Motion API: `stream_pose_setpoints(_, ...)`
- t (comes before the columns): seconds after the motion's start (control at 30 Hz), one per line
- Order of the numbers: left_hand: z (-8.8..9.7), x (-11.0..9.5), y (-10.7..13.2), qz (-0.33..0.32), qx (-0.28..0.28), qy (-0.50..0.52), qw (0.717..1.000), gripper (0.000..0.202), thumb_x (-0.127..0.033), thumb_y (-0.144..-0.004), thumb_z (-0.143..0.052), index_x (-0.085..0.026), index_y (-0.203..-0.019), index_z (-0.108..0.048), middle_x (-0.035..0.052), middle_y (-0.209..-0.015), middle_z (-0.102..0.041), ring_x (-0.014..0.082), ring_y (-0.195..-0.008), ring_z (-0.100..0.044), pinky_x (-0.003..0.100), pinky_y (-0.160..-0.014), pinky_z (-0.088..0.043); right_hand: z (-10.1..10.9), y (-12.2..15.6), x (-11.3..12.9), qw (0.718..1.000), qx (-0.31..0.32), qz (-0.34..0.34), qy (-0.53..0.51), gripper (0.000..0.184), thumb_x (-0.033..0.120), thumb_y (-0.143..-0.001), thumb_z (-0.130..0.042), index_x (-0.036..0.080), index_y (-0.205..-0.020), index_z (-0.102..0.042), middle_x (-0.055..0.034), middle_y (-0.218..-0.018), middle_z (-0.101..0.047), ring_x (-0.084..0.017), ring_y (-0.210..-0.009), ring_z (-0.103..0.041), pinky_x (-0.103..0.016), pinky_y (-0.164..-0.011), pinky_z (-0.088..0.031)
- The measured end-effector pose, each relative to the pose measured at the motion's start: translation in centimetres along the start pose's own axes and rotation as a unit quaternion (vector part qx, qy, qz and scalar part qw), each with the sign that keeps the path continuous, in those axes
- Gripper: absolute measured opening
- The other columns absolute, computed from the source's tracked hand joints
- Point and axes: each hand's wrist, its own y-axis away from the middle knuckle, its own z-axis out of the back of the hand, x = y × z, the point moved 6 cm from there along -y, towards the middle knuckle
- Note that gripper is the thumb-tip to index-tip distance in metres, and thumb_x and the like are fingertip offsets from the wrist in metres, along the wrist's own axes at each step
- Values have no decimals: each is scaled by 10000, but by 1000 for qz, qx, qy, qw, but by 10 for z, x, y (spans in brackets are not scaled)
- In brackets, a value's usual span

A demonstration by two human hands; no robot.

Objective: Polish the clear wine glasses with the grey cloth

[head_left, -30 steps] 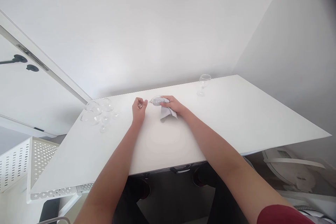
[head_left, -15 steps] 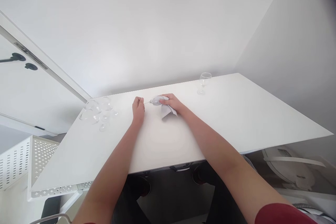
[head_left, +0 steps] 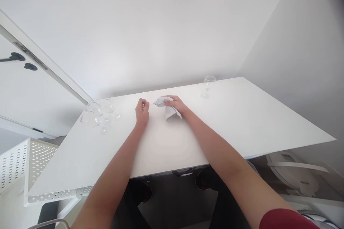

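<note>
A clear stemmed glass (head_left: 159, 102) lies sideways between my two hands, just above the white table (head_left: 163, 143). My left hand (head_left: 142, 110) is closed around its foot end, so the foot is mostly hidden. At the bowl, my right hand (head_left: 175, 102) grips a pale grey cloth (head_left: 172, 113). Part of that cloth shows through the bowl and the rest hangs below my fingers. Whether the right fingers touch the glass itself, I cannot tell.
Several clear stemmed glasses (head_left: 98, 112) are grouped at the table's left end. One more stemmed glass (head_left: 206, 86) stands upright near the back edge, right of my hands. A white perforated rack (head_left: 37, 157) is beside the table at left. Behind rises a white wall (head_left: 161, 25).
My left fingers have shifted slightly on the glass's foot end. The cloth fills more of the bowl's view and hangs a little differently. The whole view has moved slightly.
</note>
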Motion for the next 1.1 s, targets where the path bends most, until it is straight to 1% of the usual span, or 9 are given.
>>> stream_pose_setpoints(0.07,-2,-3,2,-5,6,21,1000,271,-423,-970,-553,-237,-823,-422,-32,-696,-366,102,-551,-342,232,-485,-307,0,1,2,1000,19,4,-9,555,476,-746,-855,195,-1218,-781,-77,-1057,-772,-181,-803,-657,-289,-689,-498)
stream_pose_setpoints(0.2,-1,5,1,49,-11,81,995,375,-494,-967,-549,-230,-769,-371,-35,-711,-300,87,-535,-282,221,-452,-254,-7,3,4,997,60,12,45,557,398,-681,-894,217,-1200,-803,-60,-1091,-782,-200,-907,-677,-322,-809,-529)
stream_pose_setpoints(0.43,4,26,-6,126,-26,100,987,399,-454,-921,-578,-212,-673,-379,-52,-652,-240,61,-473,-189,234,-421,-161,-17,6,2,987,97,0,128,534,342,-656,-900,268,-1178,-814,-54,-1157,-771,-281,-1122,-664,-496,-1049,-488)
stream_pose_setpoints(0.6,4,15,-5,71,-12,112,991,306,-378,-915,-596,-214,-722,-424,-38,-679,-319,67,-490,-270,228,-435,-225,-8,0,1,996,40,10,75,545,472,-723,-870,218,-1199,-791,-62,-1108,-767,-206,-893,-671,-353,-821,-541)
stream_pose_setpoints(0.73,-1,1,-3,11,16,84,996,314,-449,-939,-614,-227,-791,-449,-29,-706,-366,80,-527,-310,226,-448,-279,-1,-1,-2,1000,-17,-19,-12,635,565,-752,-833,189,-1256,-752,-86,-1026,-770,-163,-712,-626,-284,-627,-482)
stream_pose_setpoints(0.8,0,1,-3,14,4,96,995,390,-502,-953,-590,-225,-756,-400,-29,-698,-353,80,-517,-275,235,-439,-260,-5,1,-2,1000,10,-16,-7,617,522,-717,-869,195,-1231,-769,-82,-1044,-770,-172,-754,-641,-293,-661,-496)
stream_pose_setpoints(0.93,6,12,-5,52,-30,103,993,474,-519,-948,-581,-213,-685,-332,-31,-689,-322,71,-500,-223,245,-427,-218,-16,3,-4,993,85,9,87,472,359,-671,-902,224,-1116,-820,-68,-1139,-762,-226,-1014,-662,-372,-890,-525)
stream_pose_setpoints(1.03,8,16,-5,68,-39,84,993,441,-483,-953,-564,-210,-680,-350,-33,-678,-322,76,-507,-242,238,-435,-226,-15,0,-3,990,53,35,125,423,335,-699,-880,241,-1106,-822,-64,-1152,-757,-220,-1016,-653,-394,-930,-517)
stream_pose_setpoints(1.1,8,15,-5,64,-35,70,995,378,-440,-943,-577,-213,-706,-390,-36,-668,-339,82,-517,-274,228,-449,-253,-10,-2,-2,994,2,35,105,438,396,-743,-855,235,-1148,-806,-64,-1095,-761,-199,-913,-650,-367,-850,-528)
